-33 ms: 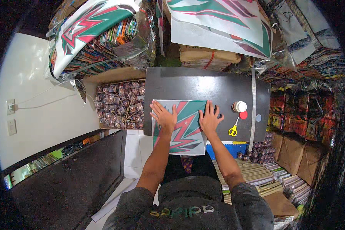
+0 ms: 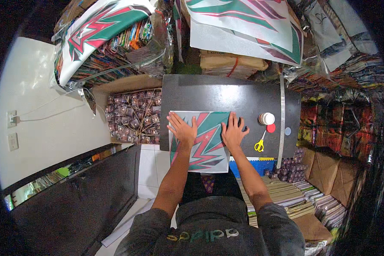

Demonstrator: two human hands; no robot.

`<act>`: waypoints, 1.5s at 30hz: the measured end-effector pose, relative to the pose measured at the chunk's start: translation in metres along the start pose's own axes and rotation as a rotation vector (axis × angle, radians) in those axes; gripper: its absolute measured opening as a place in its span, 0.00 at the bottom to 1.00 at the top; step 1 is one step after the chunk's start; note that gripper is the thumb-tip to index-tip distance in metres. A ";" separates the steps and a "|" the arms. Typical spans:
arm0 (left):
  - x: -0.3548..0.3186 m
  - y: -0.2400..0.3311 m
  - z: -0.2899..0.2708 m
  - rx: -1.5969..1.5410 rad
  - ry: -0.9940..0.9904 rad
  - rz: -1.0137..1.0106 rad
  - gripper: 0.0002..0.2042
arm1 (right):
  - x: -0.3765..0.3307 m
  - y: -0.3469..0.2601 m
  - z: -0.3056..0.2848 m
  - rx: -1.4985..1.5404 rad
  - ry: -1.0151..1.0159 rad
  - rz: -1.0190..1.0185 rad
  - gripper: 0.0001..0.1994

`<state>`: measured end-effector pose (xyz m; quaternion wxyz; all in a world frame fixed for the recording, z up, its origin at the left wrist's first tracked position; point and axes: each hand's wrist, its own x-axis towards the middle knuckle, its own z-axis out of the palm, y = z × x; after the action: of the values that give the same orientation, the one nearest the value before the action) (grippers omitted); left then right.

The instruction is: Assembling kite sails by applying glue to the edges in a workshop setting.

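1. Left hand (image 2: pixel 182 130): flat, fingers spread, palm down on the printed sheet (image 2: pixel 200 145). No grip closed on anything.
2. Right hand (image 2: pixel 234 131): same, open and flat, pressing the sheet's upper right edge.
3. Sheet: one, grey with green, red and dark zigzag print. It lies at the near edge of the dark surface (image 2: pixel 217 96), its lower part overhanging toward the person.
4. Right of the hands on the surface: one yellow-handled scissors (image 2: pixel 259 144), one white round tub (image 2: pixel 267 118), one red lid (image 2: pixel 271 128) just beside the tub, one small grey disc (image 2: pixel 287 131).
5. One long metal ruler (image 2: pixel 281 119) runs front to back, between lid and disc.
6. Two larger sheets with similar print hang above, one at upper left (image 2: pixel 98 30), one at upper right (image 2: pixel 251 25).
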<state>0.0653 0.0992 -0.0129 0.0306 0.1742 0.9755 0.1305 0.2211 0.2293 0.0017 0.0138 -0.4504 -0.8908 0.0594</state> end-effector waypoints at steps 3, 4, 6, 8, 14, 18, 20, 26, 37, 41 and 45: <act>0.000 -0.001 0.001 -0.015 0.017 0.000 0.50 | 0.002 -0.001 0.000 0.020 0.001 0.007 0.33; 0.000 -0.001 0.001 -0.025 0.020 -0.001 0.50 | 0.002 -0.001 0.000 0.019 0.001 0.007 0.33; 0.000 0.004 0.002 -0.026 0.016 -0.006 0.50 | 0.005 0.004 0.002 -0.010 0.034 -0.009 0.35; 0.002 0.007 0.001 -0.024 0.013 -0.013 0.50 | 0.007 0.001 0.000 0.022 0.015 0.006 0.35; 0.019 0.020 0.005 -0.043 -0.014 -0.254 0.50 | 0.007 -0.024 -0.018 -0.012 -0.137 0.008 0.35; 0.021 0.020 0.015 -0.024 -0.006 -0.266 0.50 | 0.003 -0.021 -0.012 -0.075 -0.151 -0.059 0.35; 0.022 0.016 0.021 -0.021 -0.005 -0.265 0.50 | 0.003 -0.020 -0.010 -0.094 -0.148 -0.083 0.35; 0.028 0.003 0.023 -0.049 0.108 -0.228 0.40 | 0.005 -0.011 -0.006 -0.043 -0.161 -0.050 0.37; 0.072 -0.060 0.001 0.057 0.149 -0.206 0.32 | 0.008 -0.014 -0.010 -0.047 -0.185 -0.050 0.37; 0.072 -0.049 -0.009 0.005 0.107 -0.179 0.32 | 0.007 -0.008 -0.006 -0.062 -0.180 -0.054 0.37; 0.036 -0.024 -0.010 0.028 0.147 0.171 0.36 | 0.007 -0.009 -0.006 -0.068 -0.160 -0.060 0.37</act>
<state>0.0225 0.0875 -0.0106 -0.0547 0.2470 0.9585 0.1312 0.2102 0.2298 0.0088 -0.0710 -0.4174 -0.9036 0.0645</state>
